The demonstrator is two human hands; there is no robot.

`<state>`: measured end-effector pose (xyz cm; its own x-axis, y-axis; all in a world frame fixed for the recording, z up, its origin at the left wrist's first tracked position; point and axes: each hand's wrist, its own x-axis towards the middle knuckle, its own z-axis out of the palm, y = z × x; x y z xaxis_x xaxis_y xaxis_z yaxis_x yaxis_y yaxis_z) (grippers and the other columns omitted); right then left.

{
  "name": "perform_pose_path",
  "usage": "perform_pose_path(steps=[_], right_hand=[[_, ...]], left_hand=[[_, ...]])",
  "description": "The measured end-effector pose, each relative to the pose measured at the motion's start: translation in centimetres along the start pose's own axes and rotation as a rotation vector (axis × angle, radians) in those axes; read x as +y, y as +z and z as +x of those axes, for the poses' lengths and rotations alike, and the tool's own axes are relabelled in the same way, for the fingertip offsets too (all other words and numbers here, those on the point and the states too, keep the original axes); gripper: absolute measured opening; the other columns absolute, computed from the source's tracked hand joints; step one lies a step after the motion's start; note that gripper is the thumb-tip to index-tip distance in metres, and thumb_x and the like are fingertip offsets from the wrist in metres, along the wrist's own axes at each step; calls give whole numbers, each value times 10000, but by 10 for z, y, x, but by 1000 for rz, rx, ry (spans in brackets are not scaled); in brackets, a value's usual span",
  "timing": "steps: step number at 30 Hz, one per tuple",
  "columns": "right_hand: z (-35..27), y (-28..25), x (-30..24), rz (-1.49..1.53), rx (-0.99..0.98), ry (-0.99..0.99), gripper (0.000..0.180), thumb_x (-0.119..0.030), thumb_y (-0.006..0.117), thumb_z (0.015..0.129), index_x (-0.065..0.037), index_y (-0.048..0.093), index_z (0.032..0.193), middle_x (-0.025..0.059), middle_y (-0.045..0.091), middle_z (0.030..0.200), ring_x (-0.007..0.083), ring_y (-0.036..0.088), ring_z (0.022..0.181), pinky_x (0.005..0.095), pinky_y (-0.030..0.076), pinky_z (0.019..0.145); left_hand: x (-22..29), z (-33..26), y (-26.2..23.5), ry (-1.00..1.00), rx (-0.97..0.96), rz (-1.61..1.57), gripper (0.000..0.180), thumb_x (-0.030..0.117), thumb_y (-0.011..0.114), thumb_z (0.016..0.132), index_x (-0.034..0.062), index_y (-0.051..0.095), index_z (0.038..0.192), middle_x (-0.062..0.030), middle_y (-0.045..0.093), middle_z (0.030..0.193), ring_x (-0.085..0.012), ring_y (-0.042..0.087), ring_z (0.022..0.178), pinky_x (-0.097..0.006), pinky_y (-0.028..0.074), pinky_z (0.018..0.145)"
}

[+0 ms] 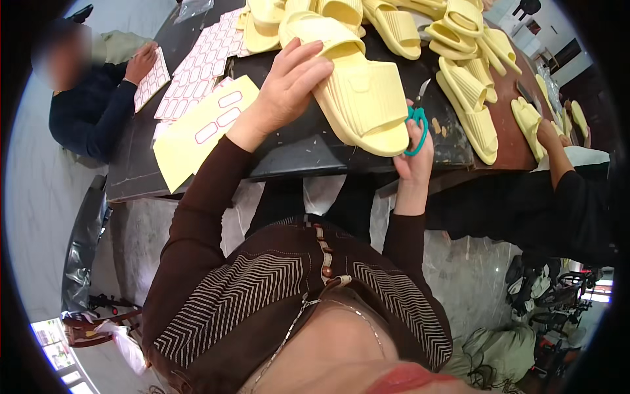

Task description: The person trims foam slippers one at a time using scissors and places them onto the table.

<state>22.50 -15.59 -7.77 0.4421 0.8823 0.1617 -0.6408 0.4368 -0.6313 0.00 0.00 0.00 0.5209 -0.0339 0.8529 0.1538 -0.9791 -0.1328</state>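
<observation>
A pale yellow slide slipper (364, 98) is held up over the near edge of the dark table, its heel end toward the lower right. My left hand (289, 82) grips it by the side of its strap, fingers lying over the upper. At the heel, my right hand (417, 154) is closed around teal-handled scissors (420, 125), blades pointing away from me. The slipper's heel hides part of that hand, so whether its fingers also touch the slipper cannot be seen. A yellow sheet (184, 148) bearing red-outlined labels lies left of my left forearm.
Several yellow slippers (459, 26) pile up along the far side, and one (469, 111) lies right of the scissors. White label sheets (197, 59) spread across the left. A person (85, 105) at left holds a label sheet; another person's hand (550, 136) is by slippers at right.
</observation>
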Motion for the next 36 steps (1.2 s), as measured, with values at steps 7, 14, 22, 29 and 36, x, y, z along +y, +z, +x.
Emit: perform_pose_path(steps=[7, 14, 22, 29, 36], right_hand=[[-7, -2, -6, -221, -91, 90, 479, -82, 643, 934, 30, 468, 1366, 75, 651, 1120, 146, 635, 1001, 282, 512, 898], [-5, -1, -1, -259, -79, 93, 506, -106, 668, 925, 37, 471, 1368, 89, 641, 1167, 147, 634, 1011, 282, 515, 888], [-8, 4, -3, -267, -101, 125, 502, -119, 649, 941, 41, 460, 1378, 97, 635, 1185, 159, 632, 1042, 293, 511, 906], [-5, 11, -1, -234, -56, 182, 440, -81, 572, 974, 38, 453, 1381, 96, 646, 1147, 159, 648, 994, 292, 535, 862], [-4, 17, -1, -200, 8, 181, 404, -28, 526, 973, 36, 466, 1367, 104, 655, 1125, 167, 670, 940, 307, 562, 818]], left_hand=[[26, -15, -5, 185, 48, 133, 314, 133, 730, 774, 179, 593, 1053, 50, 648, 1146, -232, 546, 1193, -471, 325, 1123], [28, -21, -2, 160, 34, 151, 427, 73, 724, 793, 170, 494, 1140, 16, 669, 1169, -279, 557, 1138, -483, 350, 1067], [21, -24, 0, 148, 7, 164, 399, 95, 711, 806, 174, 490, 1129, 19, 667, 1187, -272, 544, 1149, -479, 355, 1055], [34, -26, -2, 162, 31, 92, 307, 153, 713, 768, 203, 572, 1036, 77, 653, 1146, -220, 548, 1142, -459, 338, 1090], [40, -20, -7, 217, 11, 54, 282, 150, 704, 776, 182, 586, 1030, 62, 659, 1131, -231, 547, 1145, -464, 358, 1078]])
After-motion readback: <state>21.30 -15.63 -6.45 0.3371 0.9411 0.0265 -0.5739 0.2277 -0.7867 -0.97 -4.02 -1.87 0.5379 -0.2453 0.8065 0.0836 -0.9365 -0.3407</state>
